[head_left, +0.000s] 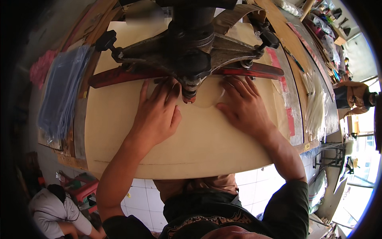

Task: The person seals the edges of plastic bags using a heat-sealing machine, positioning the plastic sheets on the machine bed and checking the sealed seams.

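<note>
A broad tan sheet (187, 147) covers the table under a dark metal machine head (195, 55) with a red bar (254, 71) running across it. My left hand (157, 109) rests on the sheet left of the central nozzle-like tip (189, 96). Its thumb and little finger stand apart, and its other fingertips reach in by the bar, partly hidden. On the other side my right hand (244, 103) lies with fingers spread, fingertips close to the bar. A faint clear curved edge (215, 104), perhaps thin plastic, shows beside its thumb.
Stacked bluish clear plastic sheets (63, 91) lie at the left, a pink bundle (41, 67) beyond. Clear plastic strips (315, 103) and a pen (294, 59) are at the right. One person (59, 211) sits lower left; another (354, 97) stands far right.
</note>
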`<action>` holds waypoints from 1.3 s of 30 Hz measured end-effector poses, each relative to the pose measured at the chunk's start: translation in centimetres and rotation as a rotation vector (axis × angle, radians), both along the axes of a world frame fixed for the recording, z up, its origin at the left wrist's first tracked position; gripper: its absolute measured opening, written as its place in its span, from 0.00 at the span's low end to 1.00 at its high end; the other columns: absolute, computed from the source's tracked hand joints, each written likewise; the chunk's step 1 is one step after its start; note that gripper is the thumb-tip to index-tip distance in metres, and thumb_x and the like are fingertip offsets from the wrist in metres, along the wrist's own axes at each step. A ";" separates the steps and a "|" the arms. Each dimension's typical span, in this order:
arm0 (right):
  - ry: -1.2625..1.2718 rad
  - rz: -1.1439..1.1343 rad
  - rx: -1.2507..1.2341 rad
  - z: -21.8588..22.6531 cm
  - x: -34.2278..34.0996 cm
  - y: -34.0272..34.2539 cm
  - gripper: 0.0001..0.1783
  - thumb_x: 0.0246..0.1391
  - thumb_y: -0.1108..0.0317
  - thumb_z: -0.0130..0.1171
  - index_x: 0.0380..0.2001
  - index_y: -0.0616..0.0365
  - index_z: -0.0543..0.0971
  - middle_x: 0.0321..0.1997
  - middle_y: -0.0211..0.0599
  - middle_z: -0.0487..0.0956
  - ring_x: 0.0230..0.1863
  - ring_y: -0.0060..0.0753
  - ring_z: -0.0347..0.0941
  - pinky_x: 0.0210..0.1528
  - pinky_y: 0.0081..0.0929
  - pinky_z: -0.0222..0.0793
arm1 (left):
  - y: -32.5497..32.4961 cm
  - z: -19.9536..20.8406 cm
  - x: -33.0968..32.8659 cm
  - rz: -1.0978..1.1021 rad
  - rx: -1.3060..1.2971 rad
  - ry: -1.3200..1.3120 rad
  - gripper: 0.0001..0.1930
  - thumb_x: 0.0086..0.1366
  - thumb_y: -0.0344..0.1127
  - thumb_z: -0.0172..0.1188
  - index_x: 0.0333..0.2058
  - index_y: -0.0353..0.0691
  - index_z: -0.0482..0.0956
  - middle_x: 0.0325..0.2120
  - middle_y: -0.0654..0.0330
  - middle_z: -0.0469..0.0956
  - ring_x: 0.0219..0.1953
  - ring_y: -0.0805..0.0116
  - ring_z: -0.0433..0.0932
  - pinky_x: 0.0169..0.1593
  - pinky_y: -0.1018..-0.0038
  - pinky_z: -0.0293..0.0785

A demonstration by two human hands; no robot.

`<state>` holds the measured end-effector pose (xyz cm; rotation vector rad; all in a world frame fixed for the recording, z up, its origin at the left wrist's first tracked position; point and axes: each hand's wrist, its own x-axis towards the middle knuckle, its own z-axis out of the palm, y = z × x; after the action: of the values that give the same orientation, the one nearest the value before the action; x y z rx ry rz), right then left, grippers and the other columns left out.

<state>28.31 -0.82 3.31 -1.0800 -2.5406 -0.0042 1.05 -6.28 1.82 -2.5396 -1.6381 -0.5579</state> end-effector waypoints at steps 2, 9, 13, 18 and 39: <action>0.018 0.006 -0.008 0.1 0.0 0.1 0.29 0.57 0.53 0.64 0.56 0.60 0.76 0.60 0.47 0.75 0.67 0.49 0.67 0.73 0.54 0.54 | -0.1 0.0 0.0 0.005 0.005 -0.006 0.25 0.62 0.33 0.55 0.58 0.32 0.70 0.60 0.46 0.70 0.64 0.52 0.70 0.70 0.41 0.51; 0.012 0.031 -0.010 0.4 0.1 0.3 0.27 0.55 0.55 0.66 0.54 0.59 0.76 0.60 0.44 0.76 0.65 0.48 0.69 0.72 0.53 0.56 | -0.2 0.1 0.3 0.005 0.041 -0.015 0.23 0.62 0.33 0.57 0.56 0.32 0.73 0.58 0.45 0.72 0.61 0.54 0.73 0.71 0.44 0.51; 0.011 0.037 -0.013 0.5 0.0 0.3 0.26 0.56 0.56 0.66 0.54 0.59 0.76 0.59 0.44 0.76 0.64 0.48 0.70 0.72 0.54 0.56 | -0.5 0.0 0.4 0.007 0.058 -0.028 0.22 0.62 0.34 0.58 0.54 0.31 0.74 0.56 0.45 0.73 0.59 0.54 0.74 0.72 0.44 0.51; -0.002 0.034 -0.012 0.5 -0.1 0.2 0.26 0.56 0.56 0.65 0.54 0.59 0.76 0.60 0.44 0.76 0.64 0.49 0.69 0.72 0.53 0.56 | -0.5 -0.2 0.6 -0.010 0.090 -0.008 0.22 0.61 0.34 0.59 0.53 0.31 0.75 0.53 0.44 0.74 0.58 0.53 0.74 0.72 0.45 0.52; -0.017 0.043 0.021 0.6 -0.1 0.1 0.26 0.59 0.56 0.63 0.55 0.61 0.77 0.60 0.46 0.77 0.66 0.50 0.69 0.72 0.53 0.56 | -0.4 -0.3 0.4 0.029 0.060 0.012 0.27 0.63 0.37 0.56 0.58 0.30 0.71 0.60 0.44 0.71 0.62 0.54 0.71 0.73 0.44 0.48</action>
<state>28.21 -0.67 3.86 -1.0210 -2.5728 -0.0287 1.43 -6.65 1.51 -2.4686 -1.6261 -0.5792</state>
